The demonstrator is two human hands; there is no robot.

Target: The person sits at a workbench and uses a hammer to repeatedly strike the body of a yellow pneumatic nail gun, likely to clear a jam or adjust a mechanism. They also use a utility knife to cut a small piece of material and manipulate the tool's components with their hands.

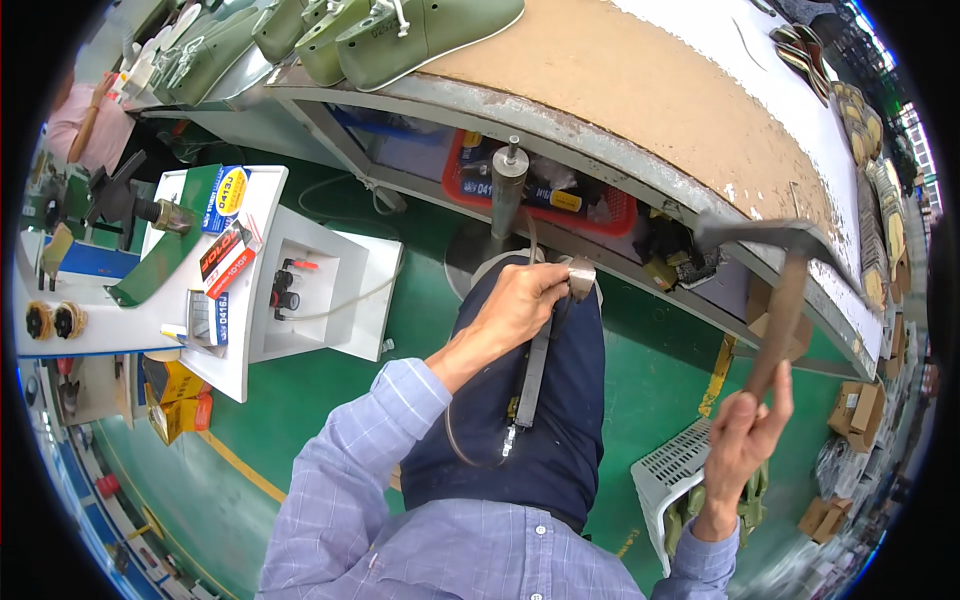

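My left hand (518, 305) is closed over my lap, thumb and fingers pinching a small shiny metal piece (581, 276). Just below it, a slim metal tool (533, 375) with an air hose fitting lies along my thighs. The hand hides its upper end, so I cannot tell if the piece belongs to it. Out to the right, my right hand (745, 440) grips the wooden handle of a hammer (783, 315). The hammer is raised, its dark head blurred near the bench edge. In front of my knees stands a metal post (508, 190) with a pin on top.
A worn workbench (620, 70) spans the front, with green shoe lasts (430, 40) at its left. Beneath it sits a red basket (600, 213). A white machine stand (265, 300) with small boxes is at left; a white basket (672, 465) stands by my right arm.
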